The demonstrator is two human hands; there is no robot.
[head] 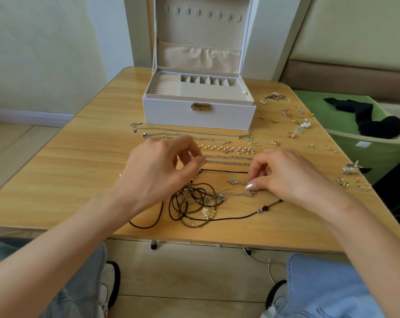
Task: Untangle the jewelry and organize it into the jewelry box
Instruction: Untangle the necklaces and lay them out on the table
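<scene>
A white jewelry box (199, 115) stands open at the table's far side, its compartments bare. In front of it lie straightened silver chains (190, 134), a pearl strand (229, 149) and two more chains (229, 159). A black cord (224, 171) stretches between my hands. My left hand (157, 171) pinches its left end with curled fingers. My right hand (286, 175) pinches its right end beside a small silver pendant (234, 181). Below them sits a tangle of brown and black cords (194, 203) with a gold flower charm (206, 212).
Several earrings and rings (295, 120) are scattered along the wooden table's (79, 161) right side, down to a silver piece (351, 168). A green bin (364, 143) with black cloth stands right of the table. My knees are below the near edge.
</scene>
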